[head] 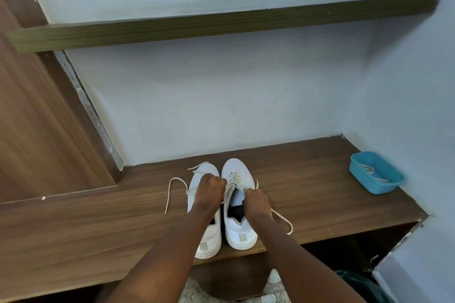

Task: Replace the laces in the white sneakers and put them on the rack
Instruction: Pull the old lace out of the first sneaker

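Two white sneakers stand side by side on the wooden shelf (320, 179), toes toward the wall. The right sneaker (240, 227) has a cream lace (234, 178) partly threaded through its eyelets. My left hand (209, 192) lies over the left sneaker (209, 238) and pinches one end of that lace at the right sneaker's throat. My right hand (256, 202) pinches the other end, whose tail (283, 220) trails to the right. A loose lace (172, 192) curls on the shelf left of the left sneaker.
A blue plastic tub (375, 172) holding more laces sits at the shelf's right end by the wall. A higher wooden shelf (221, 23) runs across the wall above. A wooden panel (37, 118) stands on the left. Below the shelf is a dark opening.
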A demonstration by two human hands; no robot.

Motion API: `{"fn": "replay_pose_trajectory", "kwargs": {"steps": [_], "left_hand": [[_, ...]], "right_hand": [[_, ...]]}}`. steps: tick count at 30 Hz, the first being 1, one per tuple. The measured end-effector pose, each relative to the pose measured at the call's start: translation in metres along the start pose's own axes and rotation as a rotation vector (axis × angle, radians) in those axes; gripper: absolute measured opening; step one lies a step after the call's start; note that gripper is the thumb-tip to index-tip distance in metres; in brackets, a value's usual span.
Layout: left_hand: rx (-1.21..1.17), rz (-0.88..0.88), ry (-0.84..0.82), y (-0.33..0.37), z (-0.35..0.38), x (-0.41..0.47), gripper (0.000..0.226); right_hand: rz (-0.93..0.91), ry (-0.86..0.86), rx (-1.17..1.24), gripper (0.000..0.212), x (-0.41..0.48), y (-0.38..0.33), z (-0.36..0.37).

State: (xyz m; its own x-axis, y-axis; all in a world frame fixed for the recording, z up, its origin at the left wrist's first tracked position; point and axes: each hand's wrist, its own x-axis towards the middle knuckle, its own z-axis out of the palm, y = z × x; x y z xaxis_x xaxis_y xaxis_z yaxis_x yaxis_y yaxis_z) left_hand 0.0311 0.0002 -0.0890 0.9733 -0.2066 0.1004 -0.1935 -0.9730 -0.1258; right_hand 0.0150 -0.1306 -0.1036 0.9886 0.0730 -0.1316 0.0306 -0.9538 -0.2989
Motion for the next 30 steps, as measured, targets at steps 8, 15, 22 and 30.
{"fn": "replay_pose_trajectory", "kwargs": {"steps": [8, 15, 22, 30], "left_hand": [[0.015, -0.154, 0.198, -0.033, -0.001, -0.013, 0.043], [-0.040, -0.179, 0.029, -0.017, 0.008, -0.005, 0.018], [-0.089, 0.016, -0.014, 0.009, 0.007, 0.003, 0.010], [-0.135, -0.042, 0.131, -0.009, 0.016, 0.007, 0.042]], "right_hand": [[0.013, -0.001, 0.019, 0.029, 0.000, -0.001, 0.000], [0.017, -0.007, 0.022, 0.029, 0.000, -0.001, 0.001], [0.008, 0.002, 0.021, 0.028, 0.001, 0.000, 0.001], [0.025, -0.010, 0.023, 0.028, 0.000, -0.003, 0.000]]}}
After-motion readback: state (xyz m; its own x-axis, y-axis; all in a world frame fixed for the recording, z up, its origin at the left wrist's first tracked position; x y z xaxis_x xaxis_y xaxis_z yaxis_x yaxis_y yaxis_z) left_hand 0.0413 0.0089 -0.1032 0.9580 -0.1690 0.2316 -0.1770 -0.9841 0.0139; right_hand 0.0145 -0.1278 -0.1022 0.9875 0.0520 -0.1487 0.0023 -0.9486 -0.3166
